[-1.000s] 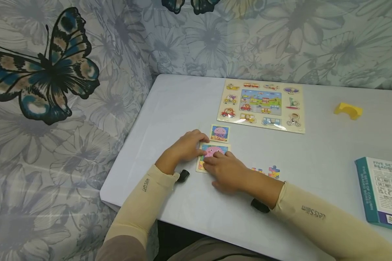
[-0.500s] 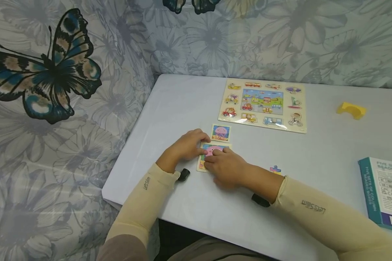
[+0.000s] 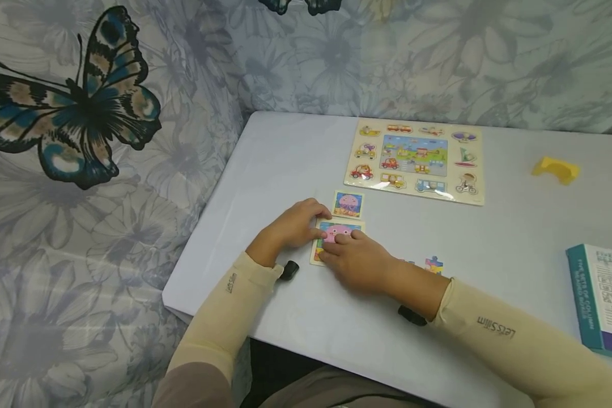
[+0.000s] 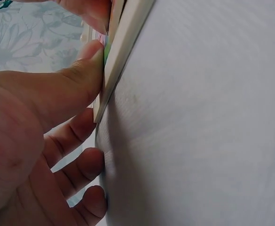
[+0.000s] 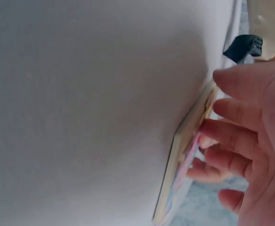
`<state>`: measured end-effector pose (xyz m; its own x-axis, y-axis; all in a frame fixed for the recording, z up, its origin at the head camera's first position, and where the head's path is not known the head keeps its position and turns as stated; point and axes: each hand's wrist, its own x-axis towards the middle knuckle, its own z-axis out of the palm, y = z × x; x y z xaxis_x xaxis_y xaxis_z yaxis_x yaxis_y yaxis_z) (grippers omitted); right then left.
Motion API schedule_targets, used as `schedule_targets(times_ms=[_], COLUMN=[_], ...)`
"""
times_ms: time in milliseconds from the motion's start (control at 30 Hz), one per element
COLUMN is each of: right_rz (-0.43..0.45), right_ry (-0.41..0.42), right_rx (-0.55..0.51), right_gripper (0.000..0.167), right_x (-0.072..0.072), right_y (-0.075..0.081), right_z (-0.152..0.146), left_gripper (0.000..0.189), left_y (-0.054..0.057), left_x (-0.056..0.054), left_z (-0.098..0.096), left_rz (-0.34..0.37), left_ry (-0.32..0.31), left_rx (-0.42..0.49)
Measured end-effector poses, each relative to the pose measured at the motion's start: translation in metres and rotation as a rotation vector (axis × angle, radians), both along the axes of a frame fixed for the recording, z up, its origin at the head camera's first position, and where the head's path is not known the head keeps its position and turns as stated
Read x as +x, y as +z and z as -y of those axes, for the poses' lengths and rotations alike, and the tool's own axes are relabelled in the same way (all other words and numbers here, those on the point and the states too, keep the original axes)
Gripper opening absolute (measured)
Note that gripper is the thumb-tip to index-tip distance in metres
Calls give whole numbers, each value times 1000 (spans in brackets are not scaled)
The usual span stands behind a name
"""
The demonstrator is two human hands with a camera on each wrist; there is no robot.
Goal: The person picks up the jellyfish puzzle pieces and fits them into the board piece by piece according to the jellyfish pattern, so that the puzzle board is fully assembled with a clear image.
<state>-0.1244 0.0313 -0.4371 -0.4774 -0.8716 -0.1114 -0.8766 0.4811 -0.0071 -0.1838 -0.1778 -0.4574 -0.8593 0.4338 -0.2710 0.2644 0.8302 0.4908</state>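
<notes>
A: Puzzle [image 3: 339, 228]?
B: Lying flat on the table [image 3: 296, 158]. Left hand [image 3: 296, 223] is touching its edge, right hand [image 3: 361, 260] its face; fingers loosely bent, no grip showing.
A: Risk?
B: Right hand dragging low could be scattering loose pieces [image 3: 433, 264].

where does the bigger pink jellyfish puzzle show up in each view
Head: just right of and below centre, partly covered by the right hand; that is the puzzle.
Left wrist: top, left of centre; the puzzle is a pale slanting edge.
Right wrist: lower right; the puzzle is edge-on, slanting up from the bottom.
Shared landmark: the white table.
</notes>
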Motion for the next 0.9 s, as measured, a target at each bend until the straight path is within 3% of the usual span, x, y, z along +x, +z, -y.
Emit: schedule_targets(times_ms=[100, 367, 633, 833, 900], right_rz=[-5, -82, 77, 168, 176], right_ry=[0, 29, -13, -21, -58], right_rx=[-31, 38, -5, -48, -71], right_gripper=[41, 48, 55, 54, 54], right_x=[-2, -5, -10, -17, -20], right_y=[-1, 0, -4, 1, 6], right_z=[-5, -6, -15, -28, -35], left_gripper=[43, 45, 65, 72, 71], left_y=[1, 4, 6, 3, 4], left_x=[0, 1, 9, 14, 15], left_z=[-3, -4, 13, 13, 11], left_rz=[6, -11, 13, 3, 6], left_ry=[9, -25, -117, -103, -98], left_rx=[-3, -27, -57, -80, -83])
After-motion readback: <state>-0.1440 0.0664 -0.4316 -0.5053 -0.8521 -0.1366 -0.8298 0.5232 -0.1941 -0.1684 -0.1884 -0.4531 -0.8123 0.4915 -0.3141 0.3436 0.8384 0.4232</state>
